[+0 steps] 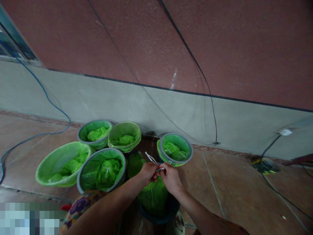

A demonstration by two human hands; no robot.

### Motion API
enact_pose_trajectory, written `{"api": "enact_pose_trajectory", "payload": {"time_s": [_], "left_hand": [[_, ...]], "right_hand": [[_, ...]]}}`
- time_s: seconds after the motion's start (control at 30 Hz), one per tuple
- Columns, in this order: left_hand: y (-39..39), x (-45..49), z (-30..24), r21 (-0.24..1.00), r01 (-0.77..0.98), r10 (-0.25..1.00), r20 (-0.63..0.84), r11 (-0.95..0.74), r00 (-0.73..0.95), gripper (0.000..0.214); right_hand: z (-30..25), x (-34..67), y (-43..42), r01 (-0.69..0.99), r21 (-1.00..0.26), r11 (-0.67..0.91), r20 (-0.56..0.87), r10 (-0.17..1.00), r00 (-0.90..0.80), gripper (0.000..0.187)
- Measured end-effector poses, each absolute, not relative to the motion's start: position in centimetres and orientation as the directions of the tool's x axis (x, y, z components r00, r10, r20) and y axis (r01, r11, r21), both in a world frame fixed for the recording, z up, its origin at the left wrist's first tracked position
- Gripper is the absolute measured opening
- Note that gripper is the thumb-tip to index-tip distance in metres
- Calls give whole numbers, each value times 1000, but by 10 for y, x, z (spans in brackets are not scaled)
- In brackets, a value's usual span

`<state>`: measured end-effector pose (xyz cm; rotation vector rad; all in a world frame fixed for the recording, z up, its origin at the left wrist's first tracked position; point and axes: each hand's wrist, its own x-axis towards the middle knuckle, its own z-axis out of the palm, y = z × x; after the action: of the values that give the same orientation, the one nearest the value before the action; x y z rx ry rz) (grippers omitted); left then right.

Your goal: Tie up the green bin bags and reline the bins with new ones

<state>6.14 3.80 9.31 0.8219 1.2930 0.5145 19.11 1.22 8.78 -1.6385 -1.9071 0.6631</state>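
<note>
My left hand (148, 172) and my right hand (171, 177) meet over a dark blue bin (160, 213) lined with a green plastic bag (153, 195). Both hands pinch the bag's white drawstring (152, 159), whose loose end sticks up to the left. The fingers of both hands are closed on the string. The bag's top is gathered under my hands.
Several bins lined with green bags stand on the tiled floor by the wall: one at right (175, 149), two at the back (96, 133) (124, 136), two at left (62, 164) (102, 169). A blue cable (36, 135) and black cables (274, 187) lie on the floor.
</note>
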Motion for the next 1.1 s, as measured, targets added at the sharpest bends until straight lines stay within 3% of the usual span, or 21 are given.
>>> {"api": "enact_pose_trajectory", "payload": {"time_s": [0.13, 0.33, 0.63, 0.77, 0.9, 1.0, 1.1], "left_hand": [[38, 62, 96, 740, 4, 721, -657, 673, 222, 23], [38, 63, 98, 758, 5, 742, -640, 652, 201, 26], [45, 61, 96, 822, 128, 805, -569, 555, 166, 28], [58, 53, 86, 842, 402, 884, -446, 360, 142, 30], [63, 51, 75, 879, 430, 925, -318, 205, 208, 15], [60, 50, 74, 883, 431, 936, -292, 184, 199, 19], [52, 49, 78, 896, 438, 918, -230, 70, 324, 14]], "right_hand": [[81, 194, 17, 596, -803, 5, -45, 997, -69, 18], [82, 194, 17, 419, -907, -41, -113, 982, -150, 12], [82, 189, 12, 553, -833, -13, -94, 989, -118, 18], [83, 189, 12, 333, -902, -274, -334, 933, -137, 13], [89, 191, 10, 11, -811, -585, -583, 808, -85, 15], [88, 197, 11, -131, -747, -651, -650, 758, -56, 22], [83, 202, 12, -183, -724, -665, -663, 744, -82, 18]]}}
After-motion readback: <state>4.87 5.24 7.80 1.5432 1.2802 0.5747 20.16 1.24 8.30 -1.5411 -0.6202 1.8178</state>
